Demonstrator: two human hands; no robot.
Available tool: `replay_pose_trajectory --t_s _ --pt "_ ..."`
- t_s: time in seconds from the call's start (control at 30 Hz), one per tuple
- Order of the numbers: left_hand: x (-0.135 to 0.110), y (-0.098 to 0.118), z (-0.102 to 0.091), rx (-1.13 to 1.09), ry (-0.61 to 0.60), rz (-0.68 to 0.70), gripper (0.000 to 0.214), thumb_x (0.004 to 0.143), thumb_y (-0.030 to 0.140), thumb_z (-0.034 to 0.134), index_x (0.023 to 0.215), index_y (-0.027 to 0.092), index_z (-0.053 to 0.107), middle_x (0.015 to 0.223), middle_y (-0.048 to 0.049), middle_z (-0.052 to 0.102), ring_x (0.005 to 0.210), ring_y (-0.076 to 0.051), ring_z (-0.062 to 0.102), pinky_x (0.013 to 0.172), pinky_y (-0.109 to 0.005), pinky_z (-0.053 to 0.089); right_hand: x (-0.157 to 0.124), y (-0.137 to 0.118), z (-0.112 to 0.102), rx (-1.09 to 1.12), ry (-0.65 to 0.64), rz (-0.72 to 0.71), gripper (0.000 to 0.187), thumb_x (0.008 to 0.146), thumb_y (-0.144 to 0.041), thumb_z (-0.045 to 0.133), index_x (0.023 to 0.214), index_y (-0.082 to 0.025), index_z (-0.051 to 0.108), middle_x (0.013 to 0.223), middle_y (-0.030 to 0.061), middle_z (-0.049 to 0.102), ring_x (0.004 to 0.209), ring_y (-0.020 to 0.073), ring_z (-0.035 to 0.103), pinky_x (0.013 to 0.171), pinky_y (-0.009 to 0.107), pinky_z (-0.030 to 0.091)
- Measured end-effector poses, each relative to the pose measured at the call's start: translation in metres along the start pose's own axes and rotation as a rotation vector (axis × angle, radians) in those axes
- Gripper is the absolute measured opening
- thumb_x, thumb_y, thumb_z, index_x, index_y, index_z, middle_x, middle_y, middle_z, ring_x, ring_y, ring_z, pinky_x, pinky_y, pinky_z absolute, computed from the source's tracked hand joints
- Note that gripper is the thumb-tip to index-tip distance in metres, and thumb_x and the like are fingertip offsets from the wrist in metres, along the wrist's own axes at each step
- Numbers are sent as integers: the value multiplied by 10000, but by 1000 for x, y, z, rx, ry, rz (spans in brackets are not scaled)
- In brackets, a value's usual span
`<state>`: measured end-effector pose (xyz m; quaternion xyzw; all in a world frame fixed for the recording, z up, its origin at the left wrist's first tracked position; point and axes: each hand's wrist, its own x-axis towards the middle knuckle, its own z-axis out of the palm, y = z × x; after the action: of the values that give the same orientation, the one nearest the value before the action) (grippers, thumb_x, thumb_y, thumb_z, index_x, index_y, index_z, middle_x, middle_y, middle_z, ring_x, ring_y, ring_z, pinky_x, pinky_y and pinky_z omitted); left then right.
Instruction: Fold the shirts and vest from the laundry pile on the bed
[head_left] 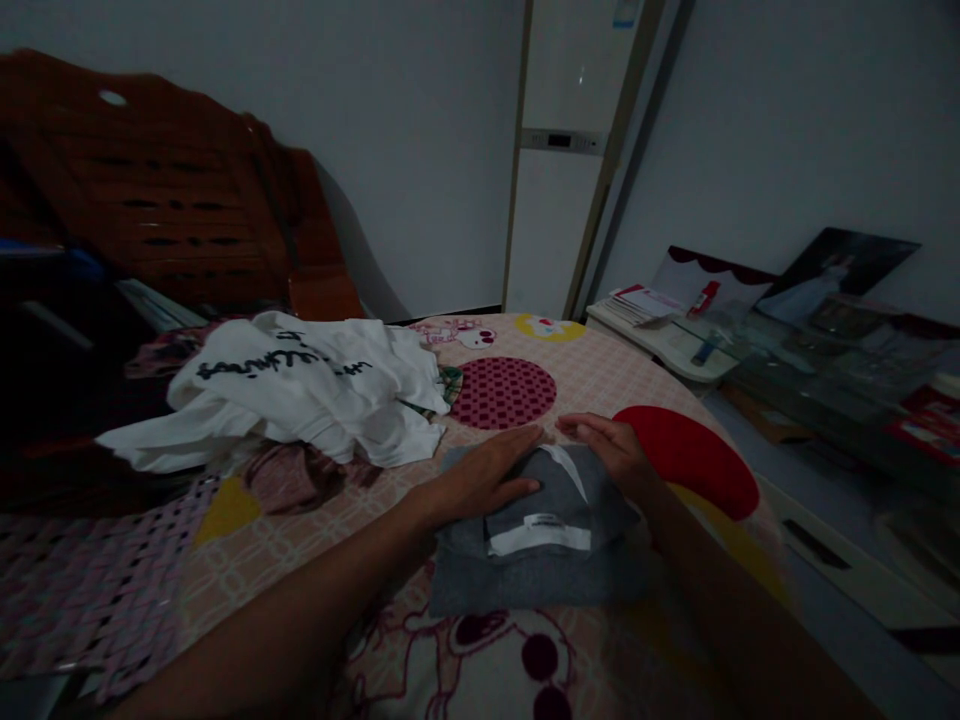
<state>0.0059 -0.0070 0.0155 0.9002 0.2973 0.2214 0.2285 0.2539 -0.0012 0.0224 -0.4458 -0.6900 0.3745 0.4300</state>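
A grey shirt point(540, 585) lies folded into a compact rectangle in front of me, its collar with white tape facing up. My left hand point(495, 468) rests flat on its upper left part, fingers stretched out and the thumb apart. At the upper right edge of the shirt is my right hand point(609, 448), its fingers extended and pointing inward, palm side hidden. Neither hand grips the cloth. To the left, a crumpled white shirt point(315, 390) with black lettering lies in a loose heap, and a brownish-pink garment point(289, 478) pokes out from under it.
The patterned cloth point(495, 390) covers a round surface under the clothes. A wooden chair point(180, 200) stands at the back left, with a woven pink seat point(112, 580) nearer. On the right is a glass-topped cabinet point(810, 350) holding papers and a picture. A tall white unit point(559, 220) stands behind.
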Motion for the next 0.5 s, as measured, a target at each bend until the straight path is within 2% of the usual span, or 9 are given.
replay_pose_trajectory --t_s 0.13,0.23,0.33,0.43,0.5 --pt "-5 0 5 53 -139 64 747 937 530 478 1553 196 218 1571 -146 323 1445 -277 317 1186 -442 255 -4 14 4 -241 -95 -131 385 960 -364 441 1212 -197 679 1245 116 673 1180 253 608 1050 447 453" --pt "-7 3 10 116 -236 98 733 951 547 427 1554 192 208 1584 -152 284 1469 -277 263 1208 -472 161 -6 32 9 -448 -152 -276 392 959 -336 439 1225 -167 672 1276 161 649 1215 289 585 1068 519 431" --pt "-7 7 15 154 -264 103 680 969 524 397 1545 198 239 1587 -151 271 1478 -266 238 1213 -490 102 -6 44 12 -555 -197 -369 386 966 -327 430 1218 -168 674 1273 172 648 1212 300 586 1053 556 439" --pt "-6 10 13 106 -245 99 667 948 523 457 1510 186 332 1569 -155 315 1460 -278 284 1206 -482 139 -5 46 12 -510 -173 -341 396 982 -335 396 1217 -181 674 1251 152 666 1195 273 601 1045 525 460" --pt "-3 10 7 15 -188 84 598 940 501 486 1454 202 431 1519 -132 422 1402 -264 393 1178 -433 240 -4 46 11 -447 -105 -253 409 990 -336 370 1210 -181 677 1236 138 677 1172 252 616 1044 486 469"
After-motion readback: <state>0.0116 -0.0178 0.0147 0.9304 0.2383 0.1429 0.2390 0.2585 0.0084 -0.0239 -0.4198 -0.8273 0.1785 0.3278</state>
